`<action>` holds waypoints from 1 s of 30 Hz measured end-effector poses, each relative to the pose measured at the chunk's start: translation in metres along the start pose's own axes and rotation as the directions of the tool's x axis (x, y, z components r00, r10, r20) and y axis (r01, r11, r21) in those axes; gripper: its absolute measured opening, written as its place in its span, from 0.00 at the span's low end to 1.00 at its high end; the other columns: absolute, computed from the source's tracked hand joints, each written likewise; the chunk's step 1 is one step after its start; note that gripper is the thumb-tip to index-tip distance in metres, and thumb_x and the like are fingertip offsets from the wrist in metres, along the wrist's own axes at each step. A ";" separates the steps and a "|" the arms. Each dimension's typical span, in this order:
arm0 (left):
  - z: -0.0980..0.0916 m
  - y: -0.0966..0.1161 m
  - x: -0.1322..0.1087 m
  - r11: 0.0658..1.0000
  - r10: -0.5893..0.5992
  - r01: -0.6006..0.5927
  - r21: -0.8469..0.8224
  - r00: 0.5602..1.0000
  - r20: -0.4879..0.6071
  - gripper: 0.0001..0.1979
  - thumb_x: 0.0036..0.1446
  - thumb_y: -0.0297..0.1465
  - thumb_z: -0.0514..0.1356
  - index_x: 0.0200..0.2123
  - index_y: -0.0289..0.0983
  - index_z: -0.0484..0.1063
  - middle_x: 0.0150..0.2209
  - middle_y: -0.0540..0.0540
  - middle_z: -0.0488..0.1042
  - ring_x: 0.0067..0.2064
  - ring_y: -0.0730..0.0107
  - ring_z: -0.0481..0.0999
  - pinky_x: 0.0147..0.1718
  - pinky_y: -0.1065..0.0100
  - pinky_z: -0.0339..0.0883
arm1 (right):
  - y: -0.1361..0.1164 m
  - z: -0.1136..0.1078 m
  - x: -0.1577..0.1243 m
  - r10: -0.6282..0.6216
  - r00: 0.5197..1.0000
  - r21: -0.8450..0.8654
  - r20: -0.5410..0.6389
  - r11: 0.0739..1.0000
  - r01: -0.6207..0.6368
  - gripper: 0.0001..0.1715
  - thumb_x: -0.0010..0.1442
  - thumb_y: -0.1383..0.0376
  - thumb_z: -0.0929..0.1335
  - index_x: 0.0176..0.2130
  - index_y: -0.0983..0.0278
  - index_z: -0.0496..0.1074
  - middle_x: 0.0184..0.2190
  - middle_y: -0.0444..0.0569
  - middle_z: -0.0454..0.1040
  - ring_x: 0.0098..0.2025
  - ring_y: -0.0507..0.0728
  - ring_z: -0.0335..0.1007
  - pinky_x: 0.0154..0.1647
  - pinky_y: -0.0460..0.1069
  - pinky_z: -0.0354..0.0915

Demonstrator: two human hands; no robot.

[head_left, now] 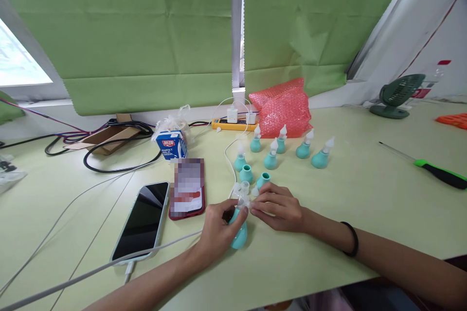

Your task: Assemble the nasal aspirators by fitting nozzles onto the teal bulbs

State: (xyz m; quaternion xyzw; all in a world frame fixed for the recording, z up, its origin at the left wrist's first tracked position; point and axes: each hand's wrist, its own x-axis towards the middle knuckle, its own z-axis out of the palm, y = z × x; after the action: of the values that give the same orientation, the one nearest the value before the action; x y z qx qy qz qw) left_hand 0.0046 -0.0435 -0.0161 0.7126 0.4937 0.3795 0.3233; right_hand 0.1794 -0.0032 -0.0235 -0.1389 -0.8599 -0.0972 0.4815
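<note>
My left hand [221, 228] is closed around a teal nasal aspirator bulb [239, 239], held tilted low over the table with a clear tube part [242, 200] at its top. The fingers of my right hand [279, 208] are pinched together against this clear part, on a small translucent piece whose shape is partly hidden. Just beyond the hands stand two teal bulbs with open necks, one bulb [246, 174] upright and another bulb [263, 180] partly behind my right fingers. Small clear pieces [245, 187] lie between them. Several assembled aspirators [270, 156] with white tips stand farther back.
Two phones, a black-screened phone [142, 221] and a red-cased phone [188, 189], lie left. Behind are a blue milk carton [172, 145], a yellow power strip [219, 124] and red bubble wrap [282, 112]. A screwdriver [430, 169] and green fan [396, 97] are right. A white cable [175, 242] crosses the left side.
</note>
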 end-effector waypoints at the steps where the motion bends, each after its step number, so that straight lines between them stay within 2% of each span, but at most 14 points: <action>1: 0.000 0.000 0.000 1.000 -0.005 0.005 -0.003 1.000 0.007 0.15 0.52 0.38 0.52 0.28 0.31 0.69 0.19 0.51 0.59 0.21 0.77 0.55 0.19 0.75 0.51 | -0.001 0.000 0.000 0.006 1.000 0.007 0.002 1.000 -0.006 0.14 0.46 0.73 0.69 0.35 0.65 0.67 0.23 0.45 0.71 0.28 0.51 0.61 0.27 0.46 0.65; 6: -0.002 0.001 0.001 1.000 -0.010 0.010 0.016 1.000 0.023 0.16 0.52 0.39 0.51 0.24 0.31 0.67 0.18 0.52 0.55 0.21 0.78 0.51 0.19 0.75 0.47 | -0.001 -0.001 0.003 -0.015 1.000 0.001 0.020 1.000 0.015 0.12 0.46 0.76 0.68 0.34 0.66 0.68 0.23 0.46 0.71 0.29 0.52 0.61 0.25 0.46 0.64; 12: -0.001 0.000 -0.001 0.998 0.039 -0.040 0.046 0.999 0.025 0.16 0.53 0.37 0.51 0.19 0.32 0.62 0.18 0.53 0.51 0.21 0.79 0.49 0.19 0.74 0.45 | -0.004 -0.008 0.010 -0.054 0.995 -0.007 0.090 0.998 0.054 0.09 0.49 0.75 0.66 0.34 0.68 0.68 0.23 0.46 0.71 0.29 0.52 0.62 0.27 0.46 0.66; 17: -0.001 0.002 0.000 0.996 0.076 -0.077 0.053 0.997 0.024 0.16 0.53 0.35 0.51 0.17 0.33 0.57 0.18 0.54 0.49 0.21 0.79 0.47 0.19 0.74 0.44 | -0.004 -0.007 0.007 -0.125 0.986 -0.107 0.108 0.985 0.136 0.06 0.50 0.75 0.66 0.32 0.69 0.67 0.23 0.47 0.71 0.30 0.53 0.64 0.30 0.47 0.66; 21: -0.002 0.004 0.000 0.997 0.067 -0.068 0.044 0.997 0.029 0.16 0.53 0.35 0.51 0.17 0.33 0.60 0.18 0.53 0.50 0.21 0.79 0.49 0.19 0.74 0.46 | -0.002 -0.001 0.000 -0.127 0.979 -0.164 0.162 0.974 0.153 0.06 0.51 0.75 0.65 0.33 0.70 0.66 0.25 0.47 0.70 0.31 0.54 0.64 0.32 0.49 0.65; 25: -0.001 0.003 0.000 1.000 0.021 -0.021 0.005 1.000 0.016 0.14 0.52 0.36 0.52 0.23 0.31 0.66 0.18 0.52 0.56 0.21 0.78 0.53 0.19 0.75 0.49 | -0.002 0.001 -0.001 -0.057 0.991 -0.180 0.122 0.981 0.078 0.06 0.51 0.75 0.64 0.33 0.69 0.63 0.24 0.47 0.69 0.33 0.55 0.64 0.31 0.49 0.64; 28: 0.000 0.000 0.000 0.999 -0.038 0.038 -0.027 0.999 -0.003 0.15 0.51 0.38 0.53 0.27 0.30 0.69 0.18 0.51 0.58 0.21 0.78 0.55 0.19 0.75 0.50 | -0.002 -0.003 0.005 0.084 0.995 -0.099 0.049 0.992 -0.079 0.04 0.53 0.74 0.62 0.32 0.67 0.62 0.23 0.47 0.67 0.31 0.53 0.63 0.28 0.47 0.64; 30: 0.001 -0.001 0.000 0.997 -0.060 0.059 -0.042 0.998 -0.016 0.15 0.51 0.38 0.53 0.27 0.30 0.70 0.18 0.51 0.60 0.20 0.78 0.56 0.18 0.75 0.51 | 0.001 -0.008 0.010 0.191 0.982 -0.043 -0.009 0.981 -0.191 0.04 0.54 0.74 0.60 0.31 0.66 0.61 0.22 0.47 0.67 0.29 0.52 0.62 0.27 0.46 0.63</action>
State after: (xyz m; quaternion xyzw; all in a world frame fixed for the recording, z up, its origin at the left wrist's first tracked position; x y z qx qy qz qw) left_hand 0.0048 -0.0428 -0.0175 0.6874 0.5094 0.3861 0.3449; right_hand 0.1809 -0.0037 -0.0111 -0.2308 -0.8393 -0.0695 0.4874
